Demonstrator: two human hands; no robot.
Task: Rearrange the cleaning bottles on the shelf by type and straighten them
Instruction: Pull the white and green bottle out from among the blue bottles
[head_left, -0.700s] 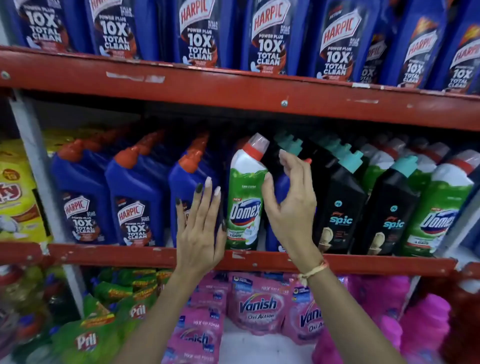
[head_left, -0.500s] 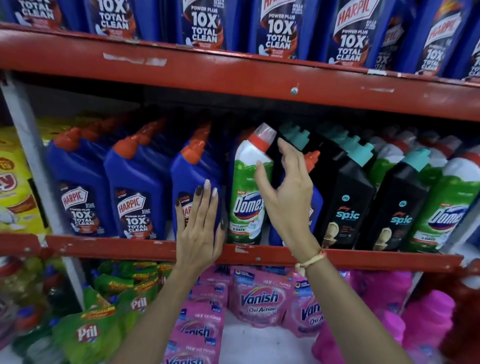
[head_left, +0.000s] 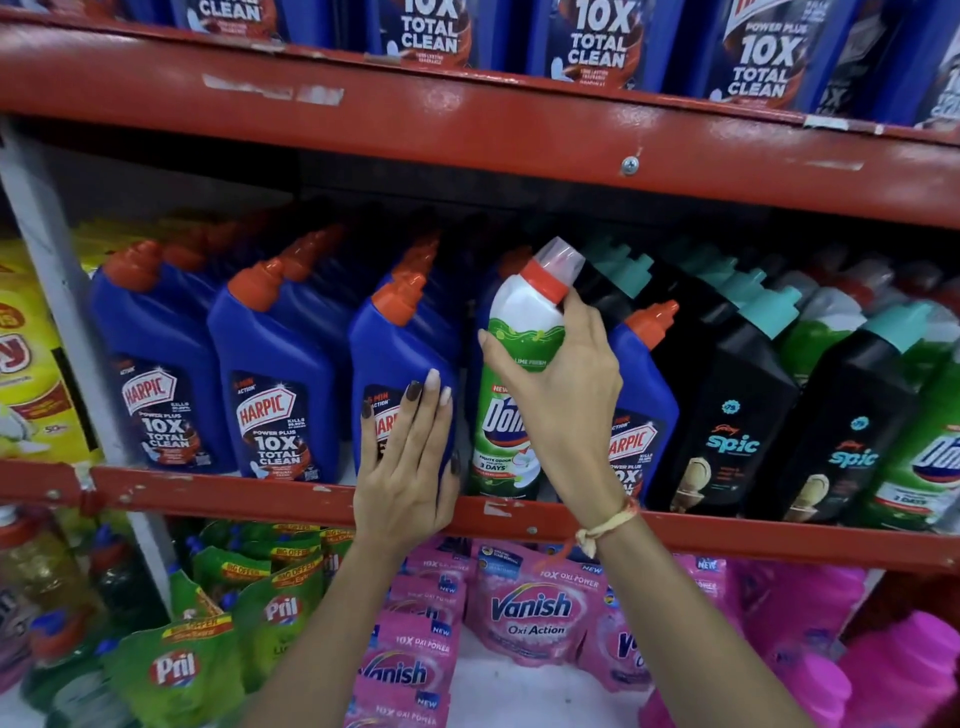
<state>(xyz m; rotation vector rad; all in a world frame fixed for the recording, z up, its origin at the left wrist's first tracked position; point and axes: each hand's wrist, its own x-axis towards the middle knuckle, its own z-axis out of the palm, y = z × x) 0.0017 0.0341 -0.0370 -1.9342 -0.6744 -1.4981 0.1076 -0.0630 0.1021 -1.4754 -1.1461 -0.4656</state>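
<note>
On the middle shelf a green and white Domex bottle (head_left: 506, 415) with a red collar stands between blue Harpic bottles. My right hand (head_left: 563, 384) is shut on its shoulder and neck. My left hand (head_left: 405, 467) lies flat, fingers together, against the front of the blue Harpic bottle (head_left: 395, 343) just to the left. Another blue Harpic bottle (head_left: 641, 395) stands right of the Domex, partly hidden by my right wrist. Black Spic bottles (head_left: 727, 405) with teal caps follow, and more Domex bottles (head_left: 930, 457) at the far right.
Two more Harpic bottles (head_left: 275, 374) stand at the left. The red shelf lip (head_left: 234, 488) runs under them; the upper shelf beam (head_left: 467, 130) carries large Harpic bottles. Below lie pink Vanish pouches (head_left: 530, 608) and green Pril pouches (head_left: 176, 670). A yellow pack (head_left: 31, 364) sits far left.
My right hand moved from behind the Domex bottle onto its shoulder and closed around it. The left hand stays on the Harpic bottle. The camera has come closer to the shelf.
</note>
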